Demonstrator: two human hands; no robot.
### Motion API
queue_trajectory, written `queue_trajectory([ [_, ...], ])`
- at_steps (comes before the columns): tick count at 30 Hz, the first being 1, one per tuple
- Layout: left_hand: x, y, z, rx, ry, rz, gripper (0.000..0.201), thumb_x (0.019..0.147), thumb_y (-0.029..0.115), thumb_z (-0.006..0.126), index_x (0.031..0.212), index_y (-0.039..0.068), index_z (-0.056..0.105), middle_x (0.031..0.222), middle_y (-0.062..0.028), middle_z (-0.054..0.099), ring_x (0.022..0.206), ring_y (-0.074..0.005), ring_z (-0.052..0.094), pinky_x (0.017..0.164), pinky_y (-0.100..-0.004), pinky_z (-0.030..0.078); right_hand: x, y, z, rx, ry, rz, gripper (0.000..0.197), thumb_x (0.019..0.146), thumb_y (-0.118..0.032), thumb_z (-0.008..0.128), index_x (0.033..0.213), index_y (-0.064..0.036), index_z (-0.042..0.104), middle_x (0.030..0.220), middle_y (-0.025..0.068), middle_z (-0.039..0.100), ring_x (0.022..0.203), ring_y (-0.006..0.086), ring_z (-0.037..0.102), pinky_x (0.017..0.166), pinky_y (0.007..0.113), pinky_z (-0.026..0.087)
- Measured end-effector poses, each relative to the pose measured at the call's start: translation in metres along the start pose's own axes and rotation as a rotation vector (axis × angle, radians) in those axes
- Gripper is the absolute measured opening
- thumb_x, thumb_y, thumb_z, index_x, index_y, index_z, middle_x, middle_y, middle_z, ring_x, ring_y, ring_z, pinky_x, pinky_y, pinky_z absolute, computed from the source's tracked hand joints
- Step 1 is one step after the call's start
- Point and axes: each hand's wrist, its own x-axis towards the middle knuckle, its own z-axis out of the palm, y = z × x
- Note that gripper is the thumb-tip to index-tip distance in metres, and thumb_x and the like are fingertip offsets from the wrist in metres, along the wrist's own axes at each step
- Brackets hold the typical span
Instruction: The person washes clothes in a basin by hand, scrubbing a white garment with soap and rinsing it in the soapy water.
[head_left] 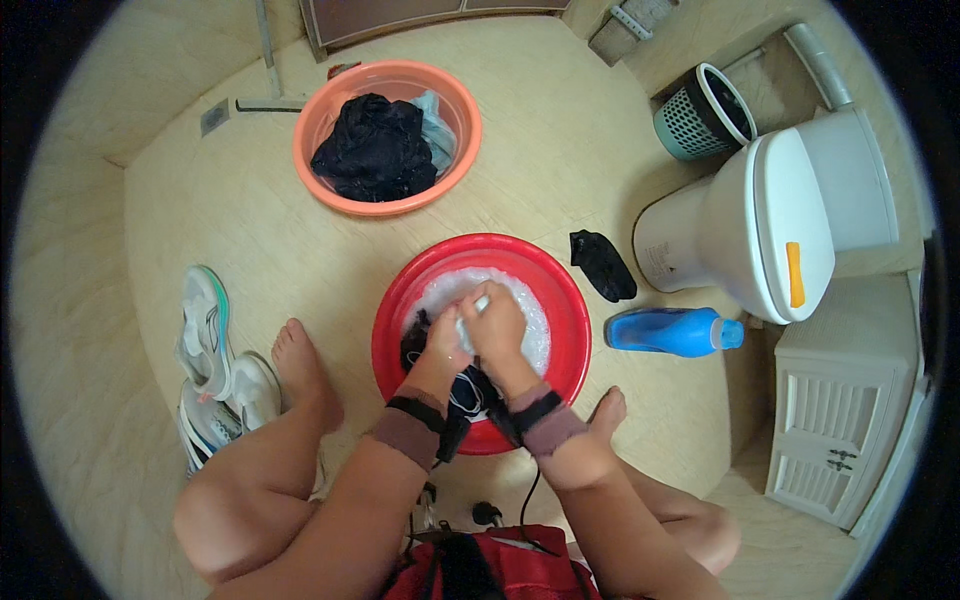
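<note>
A red basin (487, 243) of white suds (537, 345) stands on the floor between my feet. Both my hands are over it, close together. My left hand (440, 352) and my right hand (497, 322) are closed round a small whitish thing (463, 333); bits of it show between the fingers, and its kind is hidden. Dark cloth (414, 335) lies in the suds beside my left hand. More dark material with white lines (468, 390) shows below my wrists. Each wrist wears a mauve cuff with a black strap.
An orange basin (468, 165) holding dark clothes (375, 150) and a pale blue cloth (433, 130) stands farther off. To the right are a black sock-like cloth (603, 266), a blue bottle (665, 331), a toilet (740, 220), a bin (692, 120) and a white cabinet (828, 420). Shoes (205, 340) lie left.
</note>
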Motion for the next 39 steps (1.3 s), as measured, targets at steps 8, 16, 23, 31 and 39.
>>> queue_trajectory([
  [8,-0.001,0.018,-0.006,0.559,0.129,0.086,0.031,0.093,0.034,0.052,0.112,0.011,0.058,0.104,-0.0065,0.061,0.098,-0.0209,0.059,0.089,-0.0389,0.047,0.016,0.044,0.019,0.09,0.0,0.097,0.025,0.079,-0.034,0.067,0.084,-0.0097,0.064,0.091,0.0153,0.067,0.082,0.0351,0.064,0.071,0.043,0.051],
  [16,0.007,0.022,-0.006,1.577,0.608,0.213,0.061,0.083,0.03,0.065,0.138,0.015,0.043,0.146,-0.0225,0.024,0.136,-0.035,0.025,0.11,-0.0398,0.025,0.002,0.122,0.015,-0.287,-0.412,0.428,0.072,0.078,-0.056,0.062,0.119,0.0027,0.051,0.107,0.0282,0.062,0.103,0.0406,0.061,0.09,0.044,0.047],
  [23,0.009,0.023,-0.007,0.764,0.486,0.025,0.072,0.087,0.045,0.059,0.145,0.013,0.031,0.148,-0.0191,0.022,0.136,-0.0312,0.025,0.109,-0.0426,0.029,0.037,0.103,0.03,-0.164,-0.172,0.319,0.034,0.078,-0.02,0.063,0.103,0.0023,0.061,0.11,0.0264,0.061,0.105,0.0386,0.059,0.09,0.043,0.047],
  [31,-0.018,0.043,0.044,0.174,0.31,-0.09,0.04,0.096,0.046,0.043,0.118,0.014,0.054,0.107,-0.0094,0.059,0.1,-0.0245,0.057,0.092,-0.0425,0.048,-0.04,-0.017,-0.03,0.261,-0.274,-0.366,0.023,0.069,-0.006,0.07,0.091,-0.0072,0.063,0.095,0.0141,0.06,0.095,0.0326,0.059,0.084,0.038,0.048],
  [39,-0.016,0.021,0.016,0.134,0.262,-0.112,0.028,0.096,0.032,0.044,0.107,0.012,0.06,0.091,-0.005,0.061,0.088,-0.0203,0.059,0.082,-0.0379,0.051,-0.005,0.009,0.012,0.066,0.021,-0.142,0.014,0.077,-0.026,0.066,0.083,-0.0138,0.067,0.086,0.015,0.065,0.08,0.0361,0.063,0.068,0.044,0.051],
])
